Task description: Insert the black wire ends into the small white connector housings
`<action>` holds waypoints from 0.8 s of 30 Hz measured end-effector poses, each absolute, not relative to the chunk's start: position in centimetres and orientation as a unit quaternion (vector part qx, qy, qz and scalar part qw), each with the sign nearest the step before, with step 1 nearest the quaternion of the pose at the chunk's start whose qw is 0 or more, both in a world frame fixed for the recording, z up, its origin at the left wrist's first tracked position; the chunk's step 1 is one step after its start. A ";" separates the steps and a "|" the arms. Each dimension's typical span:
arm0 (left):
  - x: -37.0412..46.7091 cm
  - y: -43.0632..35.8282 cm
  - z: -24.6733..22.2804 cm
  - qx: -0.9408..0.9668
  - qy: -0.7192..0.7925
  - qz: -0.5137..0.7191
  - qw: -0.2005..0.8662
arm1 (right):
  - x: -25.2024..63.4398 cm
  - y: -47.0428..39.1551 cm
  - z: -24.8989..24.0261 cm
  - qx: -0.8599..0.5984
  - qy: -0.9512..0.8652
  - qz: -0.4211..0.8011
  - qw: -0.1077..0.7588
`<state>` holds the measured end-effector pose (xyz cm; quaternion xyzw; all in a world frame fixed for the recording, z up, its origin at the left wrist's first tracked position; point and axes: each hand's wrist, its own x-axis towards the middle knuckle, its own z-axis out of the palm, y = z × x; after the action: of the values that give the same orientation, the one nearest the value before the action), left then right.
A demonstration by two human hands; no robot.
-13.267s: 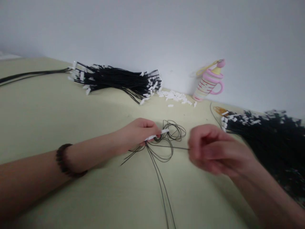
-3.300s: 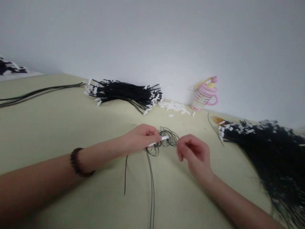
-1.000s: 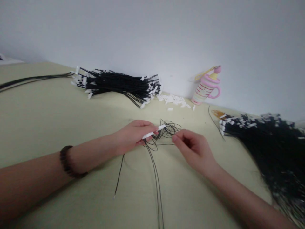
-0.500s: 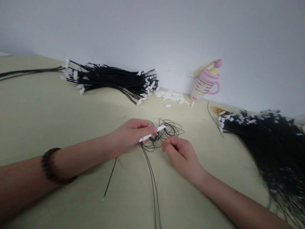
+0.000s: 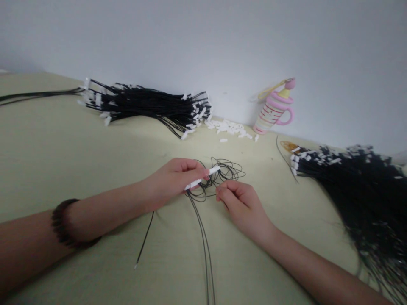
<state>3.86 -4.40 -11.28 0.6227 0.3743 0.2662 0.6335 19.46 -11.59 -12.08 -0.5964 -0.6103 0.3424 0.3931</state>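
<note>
The lower white plug [image 5: 193, 184] and the upper white plug [image 5: 214, 170] are gripped by the left hand [image 5: 174, 180], between thumb and fingers, apparently so that both are steadied at once while their outer ends are left exposed. Just to the right of them, near the middle of the bench [image 5: 79, 165], the loops of black wire [image 5: 233, 169] are spread loosely. By the right hand [image 5: 240, 202], with its fingertips drawn narrow, a thin strand [image 5: 210, 195] is pinched beside those loops, probably so that it can be guided against the plugs anchored opposite. Two long wires [image 5: 202, 237] are left running toward the near side, and a short wire end [image 5: 144, 239] is left trailing below the left wrist, seemingly out of the fingers' way

Along the wall [image 5: 190, 42], a thick bundle [image 5: 143, 103] is laid lengthwise, with white plugs at both ends, and loose white pieces [image 5: 227, 126] are scattered beside it, presumably within reach. A pink cup [image 5: 271, 112] is stood there at a tilt. At the right, a larger bundle [image 5: 352, 186] is laid with its plugs gathered together, perhaps so that the wires are less easily muddled
</note>
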 end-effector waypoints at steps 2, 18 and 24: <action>3.9 -4.4 -11.2 0.625 0.371 0.269 0.632 | 19.3 -11.6 -12.0 -0.592 -0.602 0.351 0.404; 3.8 -4.1 -11.3 0.608 0.384 0.272 0.640 | 23.7 -11.6 -5.3 -0.558 -0.632 0.017 0.537; 3.7 -4.2 -11.3 0.609 0.384 0.273 0.638 | 29.0 -9.4 -3.8 -0.496 -0.479 -0.016 0.725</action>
<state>3.73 -4.22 -11.31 0.6087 0.3841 0.2731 0.6383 28.99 -9.39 -3.76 -0.4957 -0.4785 -0.0161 0.7246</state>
